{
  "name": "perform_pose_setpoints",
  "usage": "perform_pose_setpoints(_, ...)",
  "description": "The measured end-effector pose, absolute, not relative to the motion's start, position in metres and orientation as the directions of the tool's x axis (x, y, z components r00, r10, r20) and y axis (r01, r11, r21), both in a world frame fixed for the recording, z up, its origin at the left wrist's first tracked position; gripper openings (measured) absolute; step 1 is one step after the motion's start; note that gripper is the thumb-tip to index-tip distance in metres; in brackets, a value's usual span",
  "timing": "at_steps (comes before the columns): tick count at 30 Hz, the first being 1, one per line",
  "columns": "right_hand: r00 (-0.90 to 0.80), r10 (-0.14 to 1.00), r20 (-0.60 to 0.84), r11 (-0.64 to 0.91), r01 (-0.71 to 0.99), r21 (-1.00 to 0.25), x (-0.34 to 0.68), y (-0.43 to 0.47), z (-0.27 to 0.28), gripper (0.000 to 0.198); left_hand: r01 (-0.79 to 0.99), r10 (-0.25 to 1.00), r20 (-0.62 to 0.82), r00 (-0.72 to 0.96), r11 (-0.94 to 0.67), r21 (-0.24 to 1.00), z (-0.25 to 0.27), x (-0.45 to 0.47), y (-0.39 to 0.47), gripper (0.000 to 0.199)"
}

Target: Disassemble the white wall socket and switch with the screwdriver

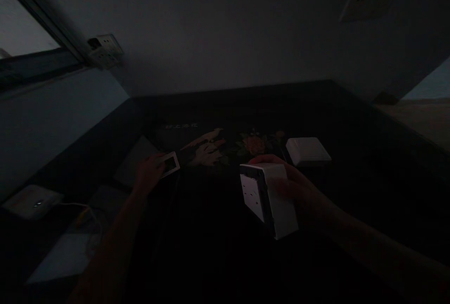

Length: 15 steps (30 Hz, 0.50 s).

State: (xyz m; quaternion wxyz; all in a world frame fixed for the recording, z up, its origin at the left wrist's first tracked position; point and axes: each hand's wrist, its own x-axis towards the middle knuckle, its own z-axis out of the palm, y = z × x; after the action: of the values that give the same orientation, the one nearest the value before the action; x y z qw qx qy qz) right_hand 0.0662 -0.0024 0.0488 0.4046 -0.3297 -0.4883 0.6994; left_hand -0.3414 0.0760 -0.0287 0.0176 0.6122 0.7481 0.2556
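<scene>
The room is very dark. On the left, the fingers of my left hand are closed over the edge of a small white rectangular frame with a dark middle, low over the dark table. Nearer to me, my right hand grips a white wall socket box from its right side, holding it tilted. The box's face has several small holes and a dark border, and it points left. Beyond this hand lies a second white box-like piece on the table.
The dark tabletop bears a painted bird and flower. At the left lie a white device with a white cable and a pale sheet. Wall sockets sit at the back left, with another socket plate at upper right.
</scene>
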Motion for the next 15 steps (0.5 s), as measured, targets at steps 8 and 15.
perform_pose_setpoints(8, -0.320, 0.946, -0.048, -0.160, -0.332, -0.930, 0.060, -0.003, 0.053, 0.054, 0.701, 0.970, 0.241, 0.015, -0.183, 0.690, -0.004, -0.243, 0.031, 0.039)
perform_pose_setpoints(15, -0.371, 0.924, 0.093, -0.030, -0.311, -0.950, 0.045, -0.016, 0.025, 0.062, -0.016, 0.865, 0.019, 0.502, -0.013, 1.000, -0.026, -0.142, -0.040, 0.108)
